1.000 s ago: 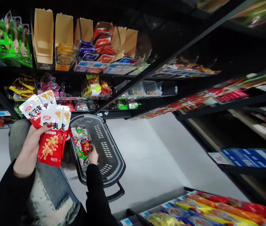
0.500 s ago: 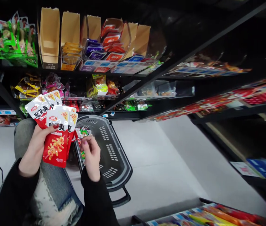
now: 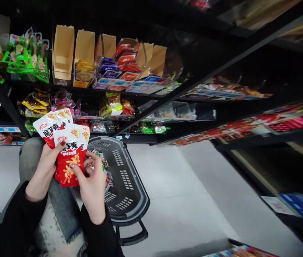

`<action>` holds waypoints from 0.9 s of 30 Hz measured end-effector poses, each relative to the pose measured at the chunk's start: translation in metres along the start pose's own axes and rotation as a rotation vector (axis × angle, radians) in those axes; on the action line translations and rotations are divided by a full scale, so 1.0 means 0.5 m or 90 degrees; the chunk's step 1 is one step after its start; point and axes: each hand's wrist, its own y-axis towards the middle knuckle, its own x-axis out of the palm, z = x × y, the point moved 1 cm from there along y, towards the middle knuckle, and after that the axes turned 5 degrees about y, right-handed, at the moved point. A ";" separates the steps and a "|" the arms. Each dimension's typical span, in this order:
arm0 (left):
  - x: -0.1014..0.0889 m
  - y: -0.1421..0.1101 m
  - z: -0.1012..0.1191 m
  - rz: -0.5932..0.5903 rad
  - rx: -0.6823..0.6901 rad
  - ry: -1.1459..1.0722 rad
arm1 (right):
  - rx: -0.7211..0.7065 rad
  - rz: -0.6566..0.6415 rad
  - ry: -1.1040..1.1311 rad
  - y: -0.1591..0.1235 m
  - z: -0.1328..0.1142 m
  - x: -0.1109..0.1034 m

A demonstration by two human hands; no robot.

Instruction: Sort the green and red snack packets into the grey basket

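Note:
Several red-and-white snack packets point(image 3: 69, 157) are fanned out above my knees, their printed fronts facing me. My left hand point(image 3: 43, 167) grips them from the left, its thumb across the front packet. On the right side, my right hand point(image 3: 94, 185) pinches the front packets, thumb on the printed face and fingers behind. A dark shopping basket point(image 3: 137, 185) stands on the floor just beyond my right hand. Small green, white and red packs point(image 3: 108, 180) lie in the basket, partly hidden by my hand.
Shelves ahead carry open cardboard boxes point(image 3: 63, 53) of snack pouches, green bagged snacks point(image 3: 25, 59) and yellow packs point(image 3: 36, 101). A slanting black shelf post point(image 3: 164, 98) crosses the view. The basket's handle point(image 3: 132, 237) sticks out toward me over the pale floor point(image 3: 172, 200).
My right hand has moved left from over the basket onto the packets and now pinches them. The left hand keeps its hold. The view has tilted slightly upward.

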 end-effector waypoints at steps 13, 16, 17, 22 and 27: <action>0.007 -0.003 0.006 -0.033 -0.032 -0.019 | -0.126 0.155 -0.022 -0.003 0.015 -0.008; 0.006 0.000 0.002 -0.028 -0.020 -0.020 | -0.101 0.181 -0.021 0.001 0.019 -0.009; 0.006 0.001 0.001 -0.034 -0.017 -0.017 | -0.085 0.190 -0.023 0.001 0.019 -0.009; 0.002 0.002 -0.004 -0.080 -0.014 0.009 | -0.070 0.226 -0.019 0.006 0.013 -0.010; 0.002 -0.001 -0.002 -0.076 -0.036 0.045 | -0.083 0.253 -0.041 0.016 0.007 -0.025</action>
